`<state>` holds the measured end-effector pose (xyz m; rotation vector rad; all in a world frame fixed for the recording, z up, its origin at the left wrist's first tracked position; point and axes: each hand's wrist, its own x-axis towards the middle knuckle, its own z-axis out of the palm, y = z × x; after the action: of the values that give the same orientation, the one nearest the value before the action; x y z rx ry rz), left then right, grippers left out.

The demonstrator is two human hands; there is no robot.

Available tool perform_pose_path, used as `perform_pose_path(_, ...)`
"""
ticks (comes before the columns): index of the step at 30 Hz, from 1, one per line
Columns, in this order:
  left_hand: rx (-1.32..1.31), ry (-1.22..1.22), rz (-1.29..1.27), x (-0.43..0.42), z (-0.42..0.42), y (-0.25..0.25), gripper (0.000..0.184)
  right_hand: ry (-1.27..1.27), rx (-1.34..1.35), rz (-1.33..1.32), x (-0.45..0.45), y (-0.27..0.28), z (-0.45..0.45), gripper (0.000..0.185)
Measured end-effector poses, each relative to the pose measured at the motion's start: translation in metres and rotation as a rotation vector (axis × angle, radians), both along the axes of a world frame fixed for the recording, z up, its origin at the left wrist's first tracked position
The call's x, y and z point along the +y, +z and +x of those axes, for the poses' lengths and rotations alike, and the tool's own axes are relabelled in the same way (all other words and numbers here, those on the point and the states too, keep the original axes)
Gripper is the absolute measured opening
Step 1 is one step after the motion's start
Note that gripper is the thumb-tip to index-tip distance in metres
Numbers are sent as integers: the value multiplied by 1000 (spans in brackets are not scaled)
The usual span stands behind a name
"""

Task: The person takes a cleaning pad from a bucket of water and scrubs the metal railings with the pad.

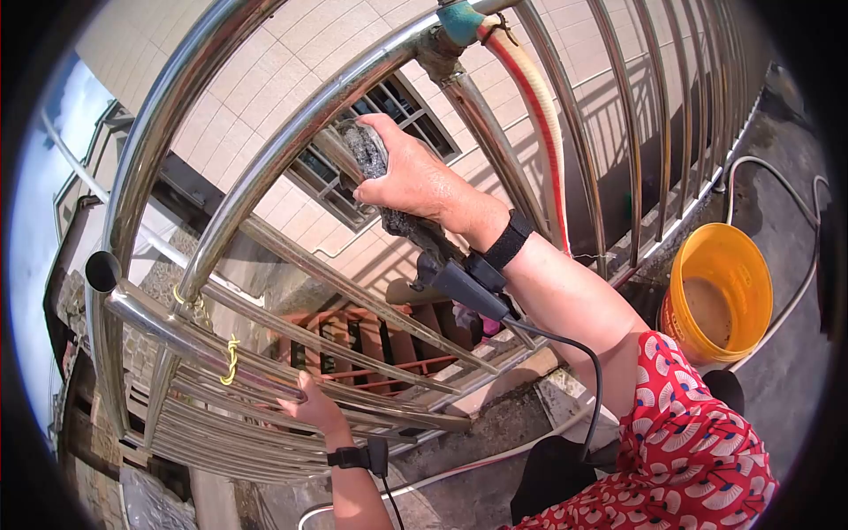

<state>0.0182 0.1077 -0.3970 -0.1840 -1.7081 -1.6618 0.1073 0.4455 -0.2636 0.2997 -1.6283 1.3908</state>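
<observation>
Upper centre, my right hand grips a dark, wet, crumpled cloth against a vertical bar of the metal railing. More of the cloth hangs below the palm toward the wrist, which wears a black strap with a device on it. Lower down, my left hand is at a lower railing tube, with its thumb raised beside the metal. Its other fingers are partly hidden, so its hold on the tube cannot be made out fully. A yellow tie is knotted round that tube.
An orange bucket with murky liquid stands on the concrete floor at the right. A red and cream hose hangs from the top rail. A pale hose runs along the floor. Beyond the railing are a tiled wall, a barred window and reddish stairs below.
</observation>
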Motion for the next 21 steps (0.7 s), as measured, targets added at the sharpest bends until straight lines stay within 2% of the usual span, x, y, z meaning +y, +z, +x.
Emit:
perform_pose_path(1, 59, 29, 50, 0, -2, -4, 63, 1, -9, -5, 0, -12, 0, 66)
perform_pose_path(5, 0, 1, -17, 1, 10, 3, 61, 15, -193, 52, 5, -72, 5, 69)
perform_pose_path(7, 54, -51, -54, -13, -6, -8, 59, 100, -264, 10, 7, -113, 6, 69)
perform_pose_path(8, 71, 42, 5, -11, -9, -12, 56, 164, -317, -67, 6, -135, 9, 69)
perform_pose_path(11, 74, 31, 44, -7, -7, -9, 53, 232, -398, -150, 4, -215, -2, 70)
perform_pose_path(12, 45, -28, -35, -15, -7, -9, 53, 249, -394, -194, 1, -229, -1, 70)
perform_pose_path(13, 53, -11, -22, -13, -4, -8, 53, 262, -388, -234, 0, -235, -2, 71)
perform_pose_path(14, -5, 72, -61, -9, 2, -4, 54, 172, -398, -160, 0, -233, -1, 70)
perform_pose_path(15, -70, 146, -103, -7, 4, -1, 54, 283, -424, -235, 1, -228, 2, 71)
perform_pose_path(17, -24, 53, -80, -10, -2, -7, 51, 152, -436, -137, 1, -222, 5, 67)
perform_pose_path(19, 96, 278, -37, -9, -11, -15, 50, 169, -462, -198, -2, -210, 9, 62)
perform_pose_path(21, 27, 256, -1, -25, -17, -24, 50, 297, -470, -311, -3, -205, 8, 67)
